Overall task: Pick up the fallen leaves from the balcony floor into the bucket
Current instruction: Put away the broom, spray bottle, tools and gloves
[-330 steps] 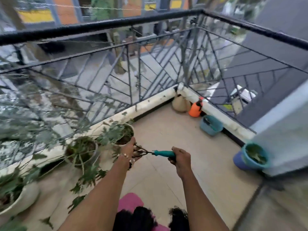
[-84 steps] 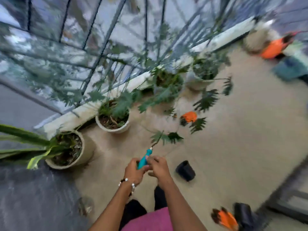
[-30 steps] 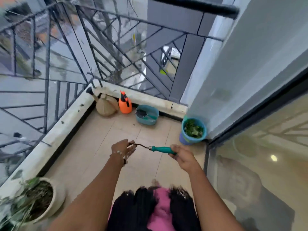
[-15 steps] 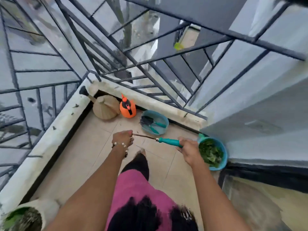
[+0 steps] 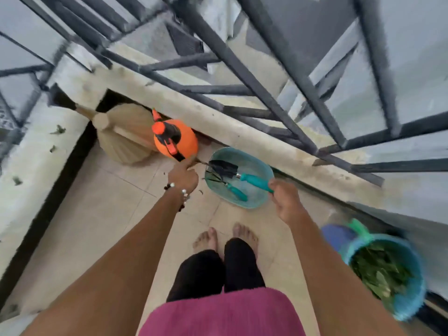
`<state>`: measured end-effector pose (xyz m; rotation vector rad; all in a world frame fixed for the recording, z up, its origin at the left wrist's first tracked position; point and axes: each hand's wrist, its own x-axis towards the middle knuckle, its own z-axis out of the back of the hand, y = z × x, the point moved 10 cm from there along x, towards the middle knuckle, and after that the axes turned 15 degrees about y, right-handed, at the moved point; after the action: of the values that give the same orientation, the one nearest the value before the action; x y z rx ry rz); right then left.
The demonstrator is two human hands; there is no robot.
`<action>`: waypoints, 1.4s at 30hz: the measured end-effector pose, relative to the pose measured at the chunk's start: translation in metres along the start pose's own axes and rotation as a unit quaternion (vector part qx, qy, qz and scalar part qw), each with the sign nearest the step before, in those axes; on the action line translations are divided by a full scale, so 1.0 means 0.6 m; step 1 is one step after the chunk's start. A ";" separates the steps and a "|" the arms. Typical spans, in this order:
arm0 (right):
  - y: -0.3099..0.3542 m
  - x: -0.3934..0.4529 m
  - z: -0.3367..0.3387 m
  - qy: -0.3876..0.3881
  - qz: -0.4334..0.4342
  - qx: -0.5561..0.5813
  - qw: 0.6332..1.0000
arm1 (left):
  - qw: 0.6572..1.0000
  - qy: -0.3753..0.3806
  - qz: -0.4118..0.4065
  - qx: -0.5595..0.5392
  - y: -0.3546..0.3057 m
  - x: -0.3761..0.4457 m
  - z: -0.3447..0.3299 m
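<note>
Both hands (image 5: 287, 202) hold a teal-handled tool (image 5: 257, 182) over the basin (image 5: 263, 166) (bucket (image 5: 409, 304) nearby)

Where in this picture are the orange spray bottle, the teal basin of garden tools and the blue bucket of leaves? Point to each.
orange spray bottle (image 5: 180, 144), head view, on its round orange body.
teal basin (image 5: 263, 167), head view, on its far right rim.
blue bucket (image 5: 409, 304), head view, on its near rim.

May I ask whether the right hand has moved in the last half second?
Yes. The right hand, gripping the teal handle, went forward to the basin's near rim, away from the bucket.
</note>
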<state>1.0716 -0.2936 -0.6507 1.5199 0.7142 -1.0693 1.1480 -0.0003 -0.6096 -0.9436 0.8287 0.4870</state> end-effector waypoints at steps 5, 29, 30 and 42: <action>-0.043 0.183 -0.031 0.014 -0.015 0.017 1.000 | 0.998 0.053 0.007 0.030 0.041 0.167 -0.078; 0.145 -0.315 -0.190 0.140 0.062 -0.350 0.924 | 0.993 -0.025 0.064 -0.100 -0.044 -0.337 0.046; 0.170 -0.370 -0.213 0.151 0.089 -0.380 0.908 | 0.992 -0.046 0.062 -0.102 -0.056 -0.388 0.068; 0.126 -0.804 -0.467 0.285 0.297 -0.718 0.561 | 0.944 -0.254 0.097 -0.187 0.102 -0.828 0.169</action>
<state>1.0084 0.0109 -0.1815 0.3979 0.9770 0.6565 0.8467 0.1094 -0.2122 -1.0211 0.3606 1.0372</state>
